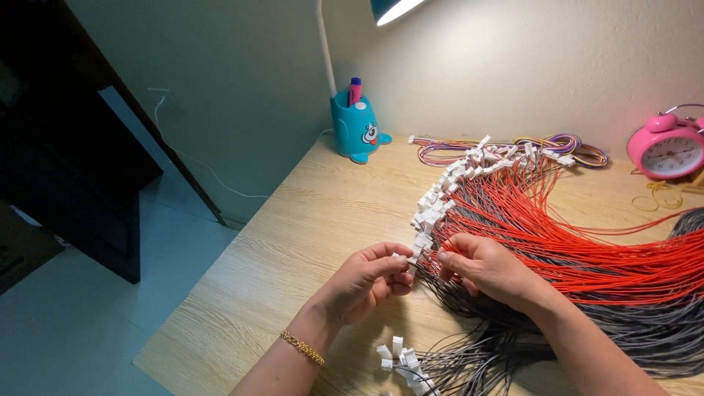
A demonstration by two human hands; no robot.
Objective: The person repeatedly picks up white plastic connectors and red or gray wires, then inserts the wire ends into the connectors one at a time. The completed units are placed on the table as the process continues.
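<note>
Head view looks down on a light wooden desk (293, 242) set against a pale wall. At the back stands a teal pen holder (356, 130) shaped like a cartoon animal, with a round printed face on its front and a pink marker (354, 91) with a blue cap poking out of the top; beside it rises the white stem of a desk lamp (325, 44). At the far right edge sits a round pink alarm clock (668, 149) with a white dial, and in front of it lie a few yellow rubber bands (658, 195). A coil of multicoloured wires (506, 149) lies along the wall. Spread across the right half of the desk is a wide fan of red and grey wires (587, 249), each ending in a small white plug, the plugs forming a curved row (440, 202) from the back of the desk toward the hands. The left hand (367, 282), a gold bracelet (302, 347) on its wrist, is closed in a pinch on one white connector (398, 257) between thumb and fingertips. The right hand (484, 265) lies just beside it on the wire fan, fingers curled shut around a few of the strands at the near end of the plug row. Below the hands, near the desk's front edge, lies a separate small bunch of grey wires with white plugs (402, 361).
</note>
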